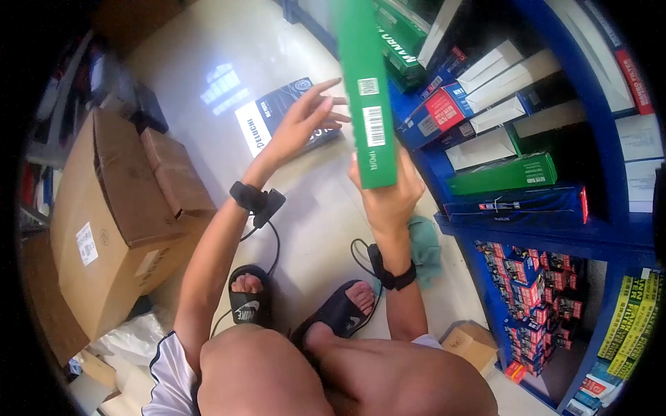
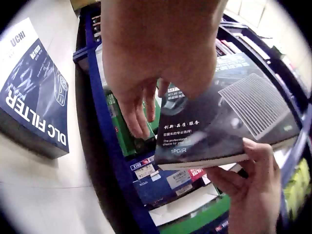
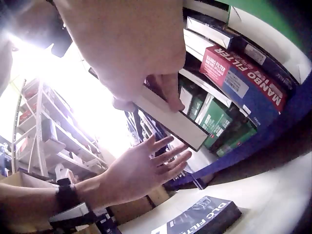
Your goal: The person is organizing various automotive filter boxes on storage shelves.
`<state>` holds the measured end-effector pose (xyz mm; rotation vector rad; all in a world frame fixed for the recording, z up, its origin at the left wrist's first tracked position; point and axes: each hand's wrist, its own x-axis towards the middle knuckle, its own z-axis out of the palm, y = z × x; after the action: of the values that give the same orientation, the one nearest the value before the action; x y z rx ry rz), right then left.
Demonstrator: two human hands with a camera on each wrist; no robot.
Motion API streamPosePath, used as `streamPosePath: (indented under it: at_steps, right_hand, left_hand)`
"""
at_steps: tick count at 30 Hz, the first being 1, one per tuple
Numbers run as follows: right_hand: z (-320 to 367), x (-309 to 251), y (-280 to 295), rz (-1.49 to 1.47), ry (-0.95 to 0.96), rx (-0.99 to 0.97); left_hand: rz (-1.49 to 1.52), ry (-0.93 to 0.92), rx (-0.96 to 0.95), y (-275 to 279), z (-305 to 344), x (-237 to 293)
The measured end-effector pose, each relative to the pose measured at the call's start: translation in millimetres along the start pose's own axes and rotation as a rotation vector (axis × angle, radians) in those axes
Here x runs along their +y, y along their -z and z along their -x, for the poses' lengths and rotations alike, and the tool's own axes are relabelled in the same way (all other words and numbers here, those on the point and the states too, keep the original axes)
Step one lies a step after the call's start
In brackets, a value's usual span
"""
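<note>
My right hand [image 1: 393, 197] grips one end of a filter box [image 1: 370, 90] and holds it up in front of the shelf. Its green side, with barcode labels, faces me in the head view. From the left wrist the dark front of the filter box [image 2: 204, 122] shows a pleated filter picture, and my right hand [image 2: 253, 178] pinches its lower edge. My left hand [image 1: 302, 125] reaches out beside the box with fingers spread and nothing in them. Below the left hand, a dark blue and white DLC filter box [image 1: 253, 132] lies flat on the floor.
A blue shelf rack [image 1: 534, 232] on the right carries several filter boxes, including a red and blue Manbo box [image 3: 239, 83]. Large cardboard cartons [image 1: 125, 215] stand at the left. A green cloth [image 1: 424, 249] lies on the floor near the right forearm.
</note>
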<state>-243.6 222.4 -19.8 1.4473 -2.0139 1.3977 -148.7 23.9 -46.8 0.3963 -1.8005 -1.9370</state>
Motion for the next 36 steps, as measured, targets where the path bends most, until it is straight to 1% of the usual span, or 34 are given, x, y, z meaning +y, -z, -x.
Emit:
streamPosePath:
  at_steps: [1,3,4,5,8,9,10,11,14,16,19,21,22,23,25,26,27,29,30,31,33,35,36]
  right_hand:
    - [-1,-1,3,0.004,-0.002,-0.002]
    - [-3,-5,12,0.015,-0.003,-0.054]
    - [-5,0,11,0.017,0.063,-0.029]
    - [-4,3,13,0.018,0.06,-0.024]
    - [-9,7,25,-0.017,0.012,-0.13]
    - [-12,8,30,-0.009,0.018,-0.118]
    - [-14,9,34,-0.056,-0.016,-0.157]
    - [-18,11,37,-0.103,-0.048,-0.195]
    - [-29,12,41,-0.085,-0.037,-0.193]
    - [-36,9,45,-0.034,-0.051,-0.237]
    - [-43,14,44,-0.013,0.013,-0.194]
    - [-51,9,47,-0.019,0.0,-0.192]
    - [-56,6,48,-0.031,-0.016,-0.197]
    - [-61,3,49,-0.026,-0.008,-0.193]
    - [-68,-5,48,-0.054,-0.133,-0.219]
    - [-71,-7,46,-0.032,-0.126,-0.218]
    - [-73,-8,43,-0.029,-0.124,-0.214]
    - [-75,-12,38,0.0,-0.142,-0.185]
    - [-75,-15,37,0.008,-0.151,-0.181]
    - [-75,-19,37,0.049,-0.188,-0.188]
    - [-69,-20,36,0.111,-0.224,-0.201]
    - [-65,-15,34,0.193,-0.206,-0.189]
    - [-66,-16,32,0.215,-0.156,-0.127]
  left_hand:
    - [0.03,0.12,0.035,-3,-2,5]
    - [0.126,0.106,0.162,-19,-1,11]
    - [0.048,0.089,0.196,-23,-2,13]
    - [-0.047,0.115,0.185,-22,-3,14]
    - [-0.039,0.136,0.163,-21,-13,15]
    - [0.053,0.142,0.182,-21,-17,14]
    - [0.146,0.147,0.2,-20,-21,11]
    - [0.146,0.131,0.19,-19,-24,6]
    - [0.261,0.116,0.124,-10,-34,-19]
    - [0.298,0.109,0.11,-11,-37,-24]
    - [0.345,0.112,0.074,-10,-39,-22]
    - [0.301,0.068,0.056,-10,-44,-9]
    - [0.185,0.091,0.076,-8,-43,1]
    - [0.186,0.082,0.073,-8,-45,9]
    - [0.133,0.031,0.053,-8,-50,20]
    - [0.11,0.014,0.021,-7,-53,26]
    - [0.11,0.011,0.018,-5,-57,27]
    - [0.065,-0.005,-0.064,-4,-64,25]
    - [0.094,-0.019,-0.107,-5,-66,23]
    - [0.102,-0.013,-0.12,-4,-69,22]
    - [0.082,0.023,-0.213,-2,-78,20]
    - [0.12,0.014,-0.24,-4,-91,8]
    - [0.103,-0.028,-0.266,-9,-95,7]
